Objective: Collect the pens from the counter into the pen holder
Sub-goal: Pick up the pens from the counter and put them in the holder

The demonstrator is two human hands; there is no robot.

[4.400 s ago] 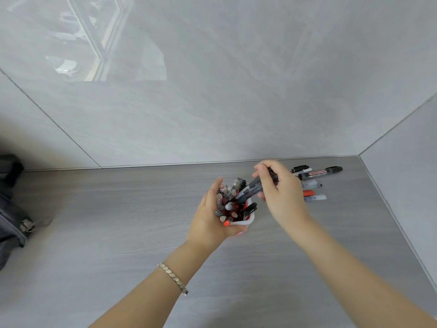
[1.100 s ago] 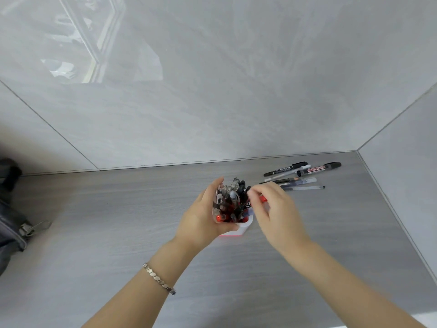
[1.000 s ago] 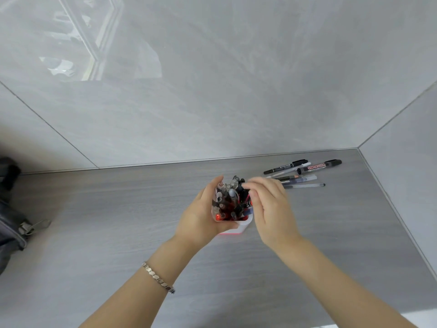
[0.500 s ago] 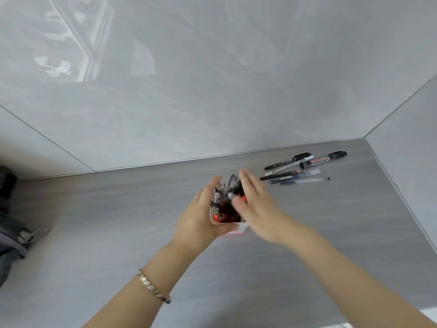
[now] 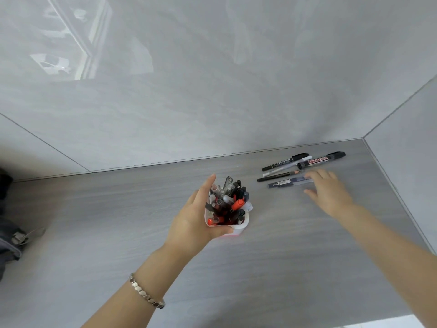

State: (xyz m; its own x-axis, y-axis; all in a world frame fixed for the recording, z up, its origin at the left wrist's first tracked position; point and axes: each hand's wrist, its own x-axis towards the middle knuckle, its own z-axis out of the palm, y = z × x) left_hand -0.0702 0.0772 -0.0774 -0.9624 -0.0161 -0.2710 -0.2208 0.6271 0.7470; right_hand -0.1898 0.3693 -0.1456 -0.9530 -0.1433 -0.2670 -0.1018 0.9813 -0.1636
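Grey desk (image 5: 118, 233), five loose pens (image 5: 287, 174) far right.
Left hand (image 5: 192, 223) grasps the crammed white pen holder (image 5: 241, 229); right hand (image 5: 327, 194), fingers spread and released, touches the nearest pen.

This looks like an office or study corner. A grey wood-grain desk (image 5: 118, 233) sits in a corner between glossy pale-grey wall panels (image 5: 212, 91), which reflect a window frame at upper left. On it stand a white pen holder (image 5: 241, 227) crammed with pens and markers, and a loose row including a black whiteboard marker (image 5: 319, 159). A dark grey bag (image 5: 9, 242) lies at the left edge.
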